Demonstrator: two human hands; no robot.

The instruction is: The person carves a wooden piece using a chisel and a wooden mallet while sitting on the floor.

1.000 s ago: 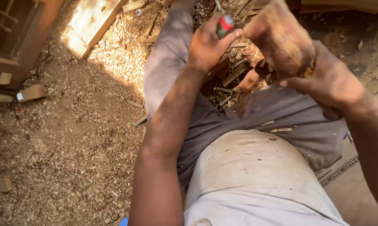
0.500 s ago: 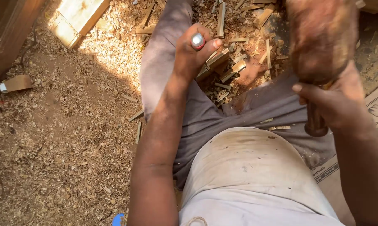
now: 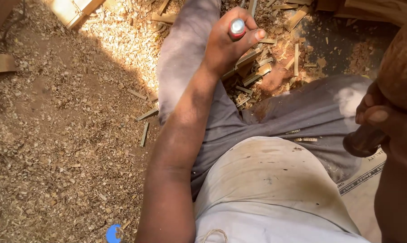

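Note:
My left hand point(image 3: 228, 45) is stretched out over my left leg, fingers curled around a slim tool point(image 3: 237, 28). Only the tool's silver and red butt end shows above the fist. My right hand point(image 3: 386, 121) is at the right edge, closed around a dark wooden handle point(image 3: 360, 141). A large rounded brown wooden piece point(image 3: 404, 63), like a mallet head, rises above that hand and is partly cut off by the frame. I sit in grey trousers point(image 3: 302, 112) and a stained pale shirt point(image 3: 275, 189). The two hands are far apart.
Wood shavings and sawdust point(image 3: 63, 144) cover the ground. Thin offcut sticks point(image 3: 262, 67) lie between my legs. A pale plank point(image 3: 72, 11) lies top left and boards point(image 3: 370, 9) top right. A printed sack point(image 3: 368, 177) lies under my right side, and a blue scrap point(image 3: 114, 234) at the bottom.
My right hand swung the brown wooden piece away from the left hand, out to the right edge. My left hand kept hold of the tool and stayed over the leg.

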